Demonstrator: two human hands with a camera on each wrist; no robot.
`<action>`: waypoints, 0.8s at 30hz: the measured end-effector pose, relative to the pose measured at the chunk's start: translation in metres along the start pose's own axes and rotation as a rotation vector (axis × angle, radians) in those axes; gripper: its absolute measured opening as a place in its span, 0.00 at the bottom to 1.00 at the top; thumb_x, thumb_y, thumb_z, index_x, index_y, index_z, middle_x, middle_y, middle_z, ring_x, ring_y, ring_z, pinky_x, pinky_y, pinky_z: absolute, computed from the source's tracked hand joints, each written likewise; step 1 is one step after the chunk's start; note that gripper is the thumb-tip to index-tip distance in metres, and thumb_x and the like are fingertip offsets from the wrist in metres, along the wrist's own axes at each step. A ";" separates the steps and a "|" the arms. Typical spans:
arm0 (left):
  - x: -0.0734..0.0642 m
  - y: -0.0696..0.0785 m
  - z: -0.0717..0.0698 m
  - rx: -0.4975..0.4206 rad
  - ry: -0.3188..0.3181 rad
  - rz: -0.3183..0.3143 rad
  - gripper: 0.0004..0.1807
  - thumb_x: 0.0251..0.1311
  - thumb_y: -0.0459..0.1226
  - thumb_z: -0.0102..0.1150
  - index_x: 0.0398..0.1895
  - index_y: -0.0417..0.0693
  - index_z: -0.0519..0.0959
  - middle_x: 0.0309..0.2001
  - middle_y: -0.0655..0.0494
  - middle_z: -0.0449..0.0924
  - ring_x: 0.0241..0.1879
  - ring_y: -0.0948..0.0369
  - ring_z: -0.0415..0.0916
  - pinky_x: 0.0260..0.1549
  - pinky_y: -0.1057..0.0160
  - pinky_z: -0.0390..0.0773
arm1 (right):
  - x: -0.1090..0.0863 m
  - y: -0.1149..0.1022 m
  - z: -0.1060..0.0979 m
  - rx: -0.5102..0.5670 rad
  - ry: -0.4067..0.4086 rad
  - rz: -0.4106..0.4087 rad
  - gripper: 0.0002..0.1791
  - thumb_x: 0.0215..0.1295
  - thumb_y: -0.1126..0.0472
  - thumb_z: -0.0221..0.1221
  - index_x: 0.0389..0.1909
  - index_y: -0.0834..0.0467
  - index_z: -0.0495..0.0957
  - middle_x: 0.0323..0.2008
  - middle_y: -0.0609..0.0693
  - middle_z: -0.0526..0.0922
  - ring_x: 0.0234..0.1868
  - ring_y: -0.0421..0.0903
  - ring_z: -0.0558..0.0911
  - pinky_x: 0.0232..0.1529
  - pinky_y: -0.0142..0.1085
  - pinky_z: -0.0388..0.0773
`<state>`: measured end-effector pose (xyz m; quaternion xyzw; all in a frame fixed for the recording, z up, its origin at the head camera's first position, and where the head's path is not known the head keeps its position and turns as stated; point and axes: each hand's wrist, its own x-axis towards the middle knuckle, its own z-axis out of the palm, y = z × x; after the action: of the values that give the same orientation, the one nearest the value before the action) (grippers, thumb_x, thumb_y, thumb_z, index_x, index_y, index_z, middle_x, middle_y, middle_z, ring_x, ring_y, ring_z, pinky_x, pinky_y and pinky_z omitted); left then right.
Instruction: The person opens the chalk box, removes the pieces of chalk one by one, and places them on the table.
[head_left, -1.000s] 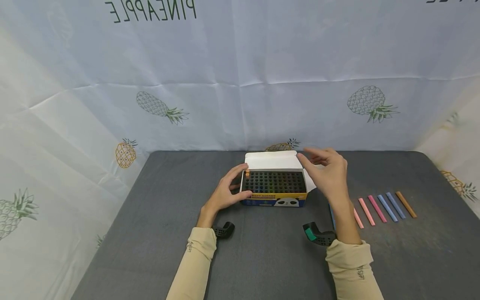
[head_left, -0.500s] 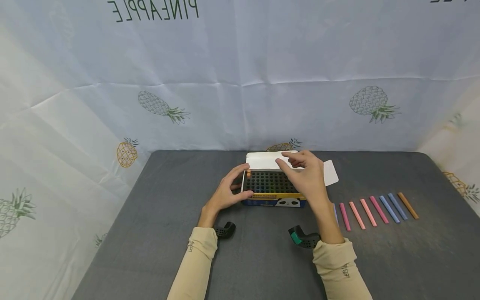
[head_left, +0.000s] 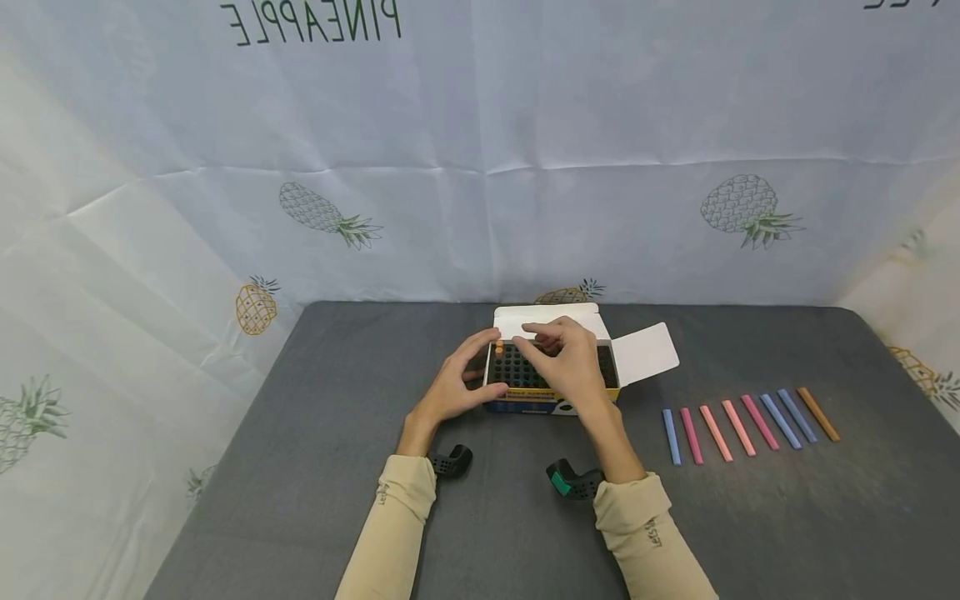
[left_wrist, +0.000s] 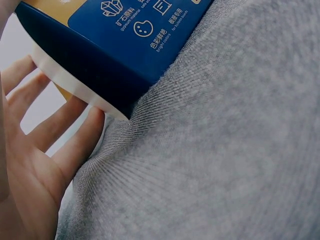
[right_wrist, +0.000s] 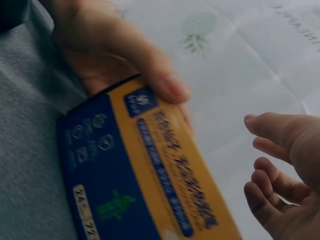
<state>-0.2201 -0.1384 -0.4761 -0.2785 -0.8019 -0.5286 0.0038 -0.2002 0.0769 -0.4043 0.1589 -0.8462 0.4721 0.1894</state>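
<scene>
A blue and yellow chalk box (head_left: 525, 406) sits on the table with its white lid flap raised, showing a black insert full of round holes. One orange chalk stick (head_left: 499, 350) stands in the back left corner of the insert. My left hand (head_left: 452, 379) grips the box's left end, thumb at the front edge and fingers spread along the end and back, as the left wrist view (left_wrist: 45, 125) also shows. Over the box's middle hovers my right hand (head_left: 572, 362), thumb and index finger apart. Nothing is visible between its fingers in the right wrist view.
Several loose chalk sticks lie in a row to the right: blue (head_left: 672, 437), magenta (head_left: 692, 436), pink (head_left: 716, 433) and brown-orange (head_left: 818, 414). A white side flap (head_left: 647, 352) juts out from the box's right end. A pineapple-print curtain (head_left: 480, 233) hangs behind the table.
My right hand has moved left, from the right side flap to above the insert's middle. More of the chalk row is uncovered. My left hand stays on the box.
</scene>
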 end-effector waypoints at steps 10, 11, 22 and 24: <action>0.000 -0.006 0.000 -0.012 -0.004 0.021 0.45 0.64 0.56 0.67 0.80 0.55 0.60 0.81 0.53 0.56 0.73 0.45 0.67 0.61 0.41 0.81 | 0.000 0.001 0.026 -0.013 -0.077 -0.013 0.11 0.62 0.61 0.71 0.41 0.63 0.90 0.32 0.58 0.83 0.31 0.50 0.83 0.33 0.38 0.83; 0.000 -0.006 0.000 -0.014 -0.004 0.026 0.45 0.64 0.55 0.67 0.80 0.54 0.60 0.80 0.52 0.56 0.73 0.44 0.67 0.61 0.42 0.81 | 0.000 0.001 0.028 -0.018 -0.081 -0.017 0.10 0.62 0.62 0.71 0.40 0.64 0.91 0.31 0.58 0.83 0.30 0.50 0.82 0.32 0.37 0.82; 0.001 -0.006 0.001 -0.010 -0.002 0.032 0.49 0.61 0.64 0.64 0.80 0.54 0.60 0.80 0.52 0.57 0.72 0.44 0.68 0.61 0.43 0.81 | -0.002 0.000 0.042 -0.104 -0.034 -0.008 0.05 0.60 0.65 0.71 0.33 0.64 0.91 0.28 0.58 0.85 0.30 0.51 0.81 0.30 0.39 0.80; 0.001 -0.007 0.001 -0.010 -0.002 0.034 0.49 0.61 0.64 0.64 0.80 0.53 0.60 0.80 0.51 0.57 0.72 0.44 0.68 0.61 0.43 0.81 | -0.002 0.000 0.043 -0.121 -0.043 0.000 0.05 0.61 0.65 0.71 0.33 0.64 0.91 0.29 0.58 0.84 0.30 0.51 0.81 0.30 0.40 0.79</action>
<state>-0.2234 -0.1395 -0.4817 -0.2925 -0.7944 -0.5321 0.0105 -0.2058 0.0403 -0.4257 0.1572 -0.8771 0.4165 0.1803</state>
